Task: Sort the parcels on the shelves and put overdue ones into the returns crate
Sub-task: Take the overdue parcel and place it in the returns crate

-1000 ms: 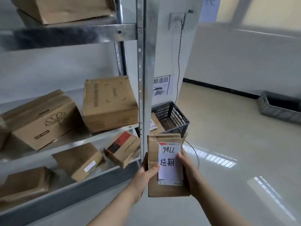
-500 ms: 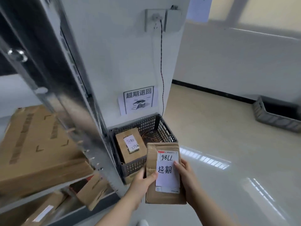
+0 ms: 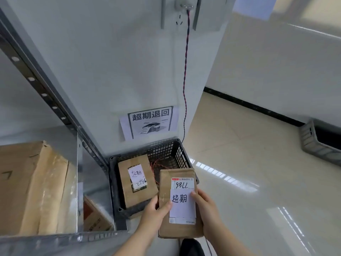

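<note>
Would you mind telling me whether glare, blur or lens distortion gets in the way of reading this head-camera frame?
Head view: wide-angle bending bows the shelf upright and wall edges; bright window reflections streak the glossy floor; the near shelf edge is smeared, yet the white label on the held parcel, gripped by the left hand and the right hand, stays legible.

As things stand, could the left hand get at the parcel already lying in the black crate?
Probably yes. The left hand hovers just over the crate's near rim, the crate is open-topped, and nothing covers the parcel inside. But that hand grips the held parcel with the right hand, so it must let go first.
</note>
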The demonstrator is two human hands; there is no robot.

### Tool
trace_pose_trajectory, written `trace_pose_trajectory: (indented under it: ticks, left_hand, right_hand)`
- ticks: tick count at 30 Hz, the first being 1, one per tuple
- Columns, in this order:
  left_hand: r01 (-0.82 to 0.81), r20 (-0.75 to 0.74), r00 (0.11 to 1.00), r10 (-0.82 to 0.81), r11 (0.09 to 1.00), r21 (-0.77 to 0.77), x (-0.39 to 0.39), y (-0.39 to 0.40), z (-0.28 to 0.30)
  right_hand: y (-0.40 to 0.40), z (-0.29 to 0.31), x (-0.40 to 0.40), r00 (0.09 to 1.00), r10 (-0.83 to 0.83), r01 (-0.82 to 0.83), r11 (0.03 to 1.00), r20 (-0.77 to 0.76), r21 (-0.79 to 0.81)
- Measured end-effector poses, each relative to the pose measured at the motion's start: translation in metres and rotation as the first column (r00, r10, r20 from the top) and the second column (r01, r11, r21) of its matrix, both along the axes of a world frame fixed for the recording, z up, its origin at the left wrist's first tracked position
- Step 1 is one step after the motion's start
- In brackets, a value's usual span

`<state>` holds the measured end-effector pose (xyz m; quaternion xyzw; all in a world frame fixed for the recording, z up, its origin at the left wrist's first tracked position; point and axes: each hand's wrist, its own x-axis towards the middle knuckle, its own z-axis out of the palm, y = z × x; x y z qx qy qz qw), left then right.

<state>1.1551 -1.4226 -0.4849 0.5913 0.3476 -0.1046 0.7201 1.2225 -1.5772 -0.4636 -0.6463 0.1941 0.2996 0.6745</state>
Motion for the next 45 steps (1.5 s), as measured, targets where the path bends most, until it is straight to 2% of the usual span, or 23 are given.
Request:
trace_pose_trajectory:
  ticks: [5, 10, 14, 21, 27, 31, 38, 41, 43, 45]
  left_hand:
    - [-0.04, -0.095, 0.994, 0.052, 0.992, 0.123, 0.056, -0.003, -0.018]
    - [-0.147, -0.192, 0.96, 0.203, 0.951, 0.272, 0.1, -0.001, -0.049]
    - [-0.221, -0.237, 0.929, 0.285, 0.939, 0.264, 0.124, 0.0, -0.088]
    - [-0.223, -0.263, 0.919, 0.292, 0.938, 0.264, 0.17, 0.023, -0.174]
    - [-0.182, -0.267, 0.917, 0.295, 0.907, 0.379, 0.188, 0.044, -0.247]
    - [-0.162, -0.299, 0.904, 0.305, 0.893, 0.42, 0.173, 0.046, -0.273]
    - [-0.132, -0.329, 0.894, 0.303, 0.881, 0.455, 0.164, 0.042, -0.287]
    - [-0.073, -0.327, 0.901, 0.285, 0.843, 0.533, 0.175, 0.038, -0.288]
    - [-0.054, -0.295, 0.914, 0.278, 0.805, 0.591, 0.186, 0.036, -0.29]
    - [-0.068, -0.265, 0.927, 0.265, 0.815, 0.575, 0.201, 0.032, -0.293]
  right_hand:
    - [0.001, -0.03, 0.074, 0.99, 0.133, -0.133, 0.991, -0.056, 0.007]
    - [0.013, -0.081, 0.139, 0.958, 0.247, -0.248, 0.969, -0.144, 0.016]
    - [0.026, -0.123, 0.171, 0.936, 0.301, -0.308, 0.951, -0.183, -0.01]
    - [0.063, -0.209, 0.227, 0.928, 0.345, -0.36, 0.929, -0.143, -0.09]
    - [0.085, -0.281, 0.233, 0.922, 0.344, -0.364, 0.926, -0.178, -0.099]
    - [0.094, -0.306, 0.214, 0.91, 0.377, -0.397, 0.913, -0.17, -0.099]
    - [0.093, -0.316, 0.208, 0.898, 0.397, -0.421, 0.9, -0.191, -0.109]
    - [0.091, -0.319, 0.219, 0.894, 0.387, -0.418, 0.902, -0.226, -0.111]
    - [0.09, -0.322, 0.228, 0.903, 0.357, -0.396, 0.907, -0.239, -0.141]
    - [0.087, -0.327, 0.239, 0.912, 0.332, -0.381, 0.903, -0.241, -0.199]
